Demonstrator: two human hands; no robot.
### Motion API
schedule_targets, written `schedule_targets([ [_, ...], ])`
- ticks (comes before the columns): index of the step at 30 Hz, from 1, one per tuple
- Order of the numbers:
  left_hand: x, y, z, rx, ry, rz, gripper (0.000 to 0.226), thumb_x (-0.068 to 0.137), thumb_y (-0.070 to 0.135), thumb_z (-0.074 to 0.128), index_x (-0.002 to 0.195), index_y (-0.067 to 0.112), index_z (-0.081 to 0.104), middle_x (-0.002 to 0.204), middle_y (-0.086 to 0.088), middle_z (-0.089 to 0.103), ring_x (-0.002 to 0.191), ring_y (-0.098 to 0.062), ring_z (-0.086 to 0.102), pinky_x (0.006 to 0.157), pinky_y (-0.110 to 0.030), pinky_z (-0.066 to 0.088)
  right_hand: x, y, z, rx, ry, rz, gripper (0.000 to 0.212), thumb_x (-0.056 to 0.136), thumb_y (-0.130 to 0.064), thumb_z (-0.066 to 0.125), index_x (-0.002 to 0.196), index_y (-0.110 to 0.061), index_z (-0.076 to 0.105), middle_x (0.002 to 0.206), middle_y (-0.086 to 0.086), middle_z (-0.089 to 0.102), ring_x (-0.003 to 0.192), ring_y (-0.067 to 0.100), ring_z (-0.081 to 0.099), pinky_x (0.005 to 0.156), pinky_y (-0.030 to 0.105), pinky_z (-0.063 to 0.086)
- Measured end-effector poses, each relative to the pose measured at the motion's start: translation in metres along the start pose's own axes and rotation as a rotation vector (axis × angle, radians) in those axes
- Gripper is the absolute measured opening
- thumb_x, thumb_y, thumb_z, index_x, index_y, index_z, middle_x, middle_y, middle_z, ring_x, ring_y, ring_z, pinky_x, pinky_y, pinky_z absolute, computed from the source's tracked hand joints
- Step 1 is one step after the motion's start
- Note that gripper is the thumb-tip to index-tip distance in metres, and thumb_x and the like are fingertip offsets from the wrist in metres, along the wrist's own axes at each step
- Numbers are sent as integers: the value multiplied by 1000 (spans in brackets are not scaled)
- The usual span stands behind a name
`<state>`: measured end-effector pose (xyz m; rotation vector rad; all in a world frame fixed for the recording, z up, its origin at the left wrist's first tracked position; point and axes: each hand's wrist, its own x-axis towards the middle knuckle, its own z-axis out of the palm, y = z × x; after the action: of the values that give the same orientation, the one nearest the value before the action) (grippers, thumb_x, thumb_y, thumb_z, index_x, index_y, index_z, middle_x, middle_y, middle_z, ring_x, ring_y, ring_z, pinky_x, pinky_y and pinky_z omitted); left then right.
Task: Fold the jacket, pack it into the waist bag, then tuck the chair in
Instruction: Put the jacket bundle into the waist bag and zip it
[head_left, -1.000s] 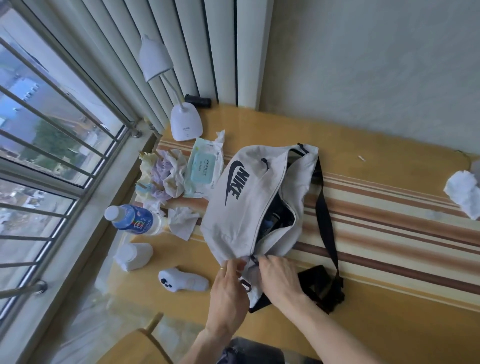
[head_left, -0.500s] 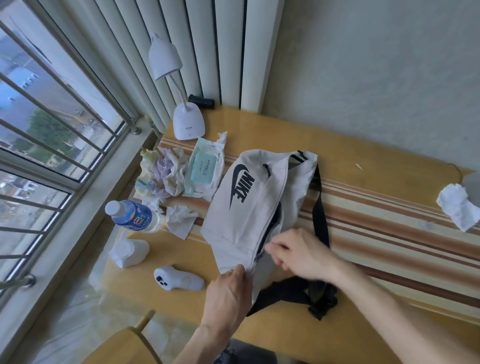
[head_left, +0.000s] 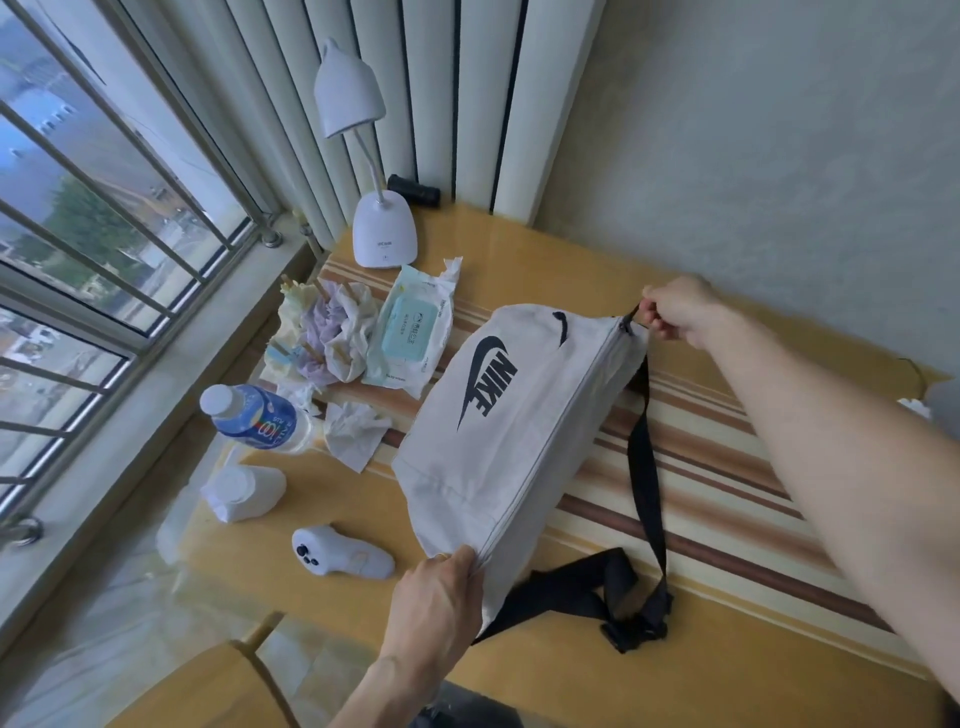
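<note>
A light grey waist bag (head_left: 498, 421) with a black logo lies on the wooden table (head_left: 571, 670), its main zip closed along its whole length. The jacket is hidden from view. My left hand (head_left: 441, 587) pinches the bag's near end. At the bag's far end my right hand (head_left: 675, 312) grips the black zip pull (head_left: 631, 317). The bag's black strap (head_left: 641, 467) runs down the right side to a bunched buckle (head_left: 631, 626). A wooden chair back (head_left: 218, 686) shows at the bottom left.
Left of the bag lie a wet-wipes pack (head_left: 410, 332), crumpled tissues (head_left: 322, 332), a water bottle (head_left: 254, 421), a white jar (head_left: 244, 491) and a white controller (head_left: 343, 558). A white desk lamp (head_left: 382, 228) stands at the back. The window is at left, the wall behind.
My right hand has drawn the zip pull from the bag's near end to its far end, closing the opening. My left hand kept its hold on the near end.
</note>
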<state>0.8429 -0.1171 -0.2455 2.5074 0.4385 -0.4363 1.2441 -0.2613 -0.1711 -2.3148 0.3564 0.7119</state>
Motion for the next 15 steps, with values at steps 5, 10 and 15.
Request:
schedule_targets([
  [5, 3, 6, -1, -91, -43, -21, 36, 102, 35, 41, 70, 22, 30, 57, 6, 39, 54, -23, 41, 51, -34, 28, -31, 15, 21, 42, 39, -58, 36, 104, -26, 50, 75, -10, 64, 67, 7, 62, 54, 18, 54, 54, 28, 46],
  [10, 3, 8, -10, -108, -99, -45, 37, 104, 44, 36, 77, 19, 37, 69, -1, 54, 63, -28, 52, 57, -38, 43, -110, 51, 48, -49, -79, -188, 34, 103, -33, 52, 93, -5, 69, 78, 5, 72, 61, 17, 62, 61, 31, 52],
  [15, -16, 18, -24, -52, -53, -43, 45, 106, 51, 31, 89, 15, 52, 82, -7, 68, 74, -32, 64, 64, -42, 53, -200, 87, 64, -55, -180, -264, 25, 101, -38, 56, 97, -17, 69, 84, -1, 74, 70, 14, 68, 75, 37, 56],
])
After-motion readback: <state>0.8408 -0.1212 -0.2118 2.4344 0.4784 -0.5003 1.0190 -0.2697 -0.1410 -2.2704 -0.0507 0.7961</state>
